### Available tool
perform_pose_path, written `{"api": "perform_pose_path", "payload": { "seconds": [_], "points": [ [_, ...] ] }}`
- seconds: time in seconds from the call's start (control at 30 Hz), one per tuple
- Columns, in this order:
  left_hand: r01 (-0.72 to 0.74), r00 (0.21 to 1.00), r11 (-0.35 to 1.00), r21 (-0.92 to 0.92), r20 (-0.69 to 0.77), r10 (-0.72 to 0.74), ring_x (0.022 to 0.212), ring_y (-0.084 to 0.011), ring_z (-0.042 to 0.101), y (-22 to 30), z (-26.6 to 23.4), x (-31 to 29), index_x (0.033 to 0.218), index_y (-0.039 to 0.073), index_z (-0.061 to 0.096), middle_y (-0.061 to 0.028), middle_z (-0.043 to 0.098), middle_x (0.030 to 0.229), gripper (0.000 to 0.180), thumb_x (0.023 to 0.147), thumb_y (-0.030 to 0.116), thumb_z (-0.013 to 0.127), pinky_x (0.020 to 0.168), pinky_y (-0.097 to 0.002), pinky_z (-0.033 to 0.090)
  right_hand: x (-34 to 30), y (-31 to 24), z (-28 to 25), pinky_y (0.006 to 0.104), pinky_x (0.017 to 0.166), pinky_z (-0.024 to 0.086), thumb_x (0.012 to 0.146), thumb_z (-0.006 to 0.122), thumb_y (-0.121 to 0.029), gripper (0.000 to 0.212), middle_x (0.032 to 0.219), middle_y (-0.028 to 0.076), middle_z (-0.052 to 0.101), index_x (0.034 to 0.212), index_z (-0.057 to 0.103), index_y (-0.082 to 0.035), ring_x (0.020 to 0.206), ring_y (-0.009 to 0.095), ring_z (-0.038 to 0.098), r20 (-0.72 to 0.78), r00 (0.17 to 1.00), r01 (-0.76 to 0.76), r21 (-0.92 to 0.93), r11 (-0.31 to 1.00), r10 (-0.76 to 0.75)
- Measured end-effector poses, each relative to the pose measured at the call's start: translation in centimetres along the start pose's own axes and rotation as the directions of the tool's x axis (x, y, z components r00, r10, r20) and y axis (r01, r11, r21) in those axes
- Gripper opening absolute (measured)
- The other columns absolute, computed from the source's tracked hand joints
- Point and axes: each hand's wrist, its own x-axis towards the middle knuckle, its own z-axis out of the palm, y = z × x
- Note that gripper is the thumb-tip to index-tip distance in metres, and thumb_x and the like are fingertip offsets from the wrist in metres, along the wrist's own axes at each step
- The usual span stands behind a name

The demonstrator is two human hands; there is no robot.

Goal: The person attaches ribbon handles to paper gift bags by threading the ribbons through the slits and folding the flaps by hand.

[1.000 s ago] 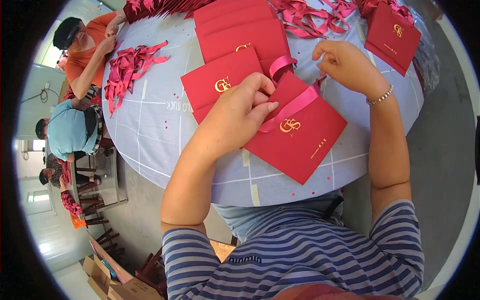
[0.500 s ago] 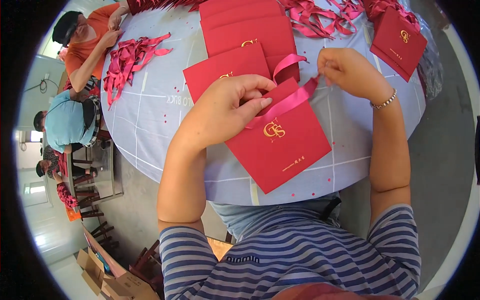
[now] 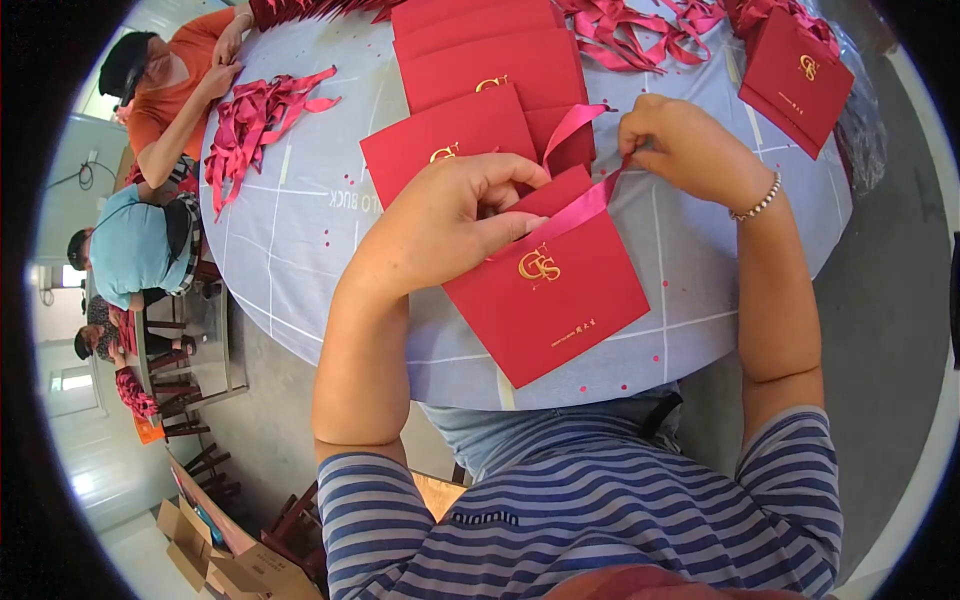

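Observation:
A flat red paper gift bag (image 3: 560, 300) with a gold emblem lies tilted on the table in front of me. My left hand (image 3: 470, 205) is closed on its upper edge, thumb on the front and fingers behind. A pink ribbon (image 3: 580, 208) runs across the bag's top from under that thumb. Its far end is pinched in my right hand (image 3: 690, 150), off the bag's upper right corner. Another ribbon end (image 3: 575, 125) curls up behind the bag. Just beyond my left hand lies an overlapping row of similar red bags (image 3: 490, 65).
Loose ribbons (image 3: 645, 35) lie at the table's far side, with another ribbon pile (image 3: 260, 125) at the left. More red bags (image 3: 795, 85) sit at the far right beside clear plastic. A person in orange (image 3: 175, 90) works at the left edge. Cardboard boxes (image 3: 190, 540) stand on the floor.
The bag has shifted slightly left with my left hand. My right hand has moved a little left and down, still pinching the ribbon end.

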Motion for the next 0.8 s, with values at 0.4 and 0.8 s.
{"api": "perform_pose_path", "payload": {
  "seconds": [0.4,0.8],
  "points": [
    [0.011,0.999,0.999,-0.031,0.05,-0.009,0.065,-0.0023,0.048,-0.2,-0.3,-0.1,0.118,-0.002,0.061,0.0058,0.052,0.072,0.033,0.085,-0.009,0.062,0.058,-0.0192,0.038,-0.6,0.1,-5.4,0.0241,0.079,0.046,0.092,0.064,-0.007,0.009,0.09,-0.002,0.062,0.096,0.065,0.001,0.087,0.006,0.056,0.006,0.991,-0.113,0.56,0.821,0.133],
    [0.005,1.0,0.996,-0.087,-0.005,-0.005,0.063,-0.0006,0.043,0.6,-0.2,0.0,0.115,-0.001,0.061,0.0081,0.046,0.069,0.03,0.086,-0.004,0.068,0.056,-0.0188,0.035,-0.2,-1.4,-1.9,0.0193,0.069,0.047,0.099,0.06,-0.015,0.021,0.092,0.006,0.057,0.116,0.056,-0.002,0.077,0.011,0.053,-0.163,0.978,0.164,0.986,0.002,0.131]
  ]
}}
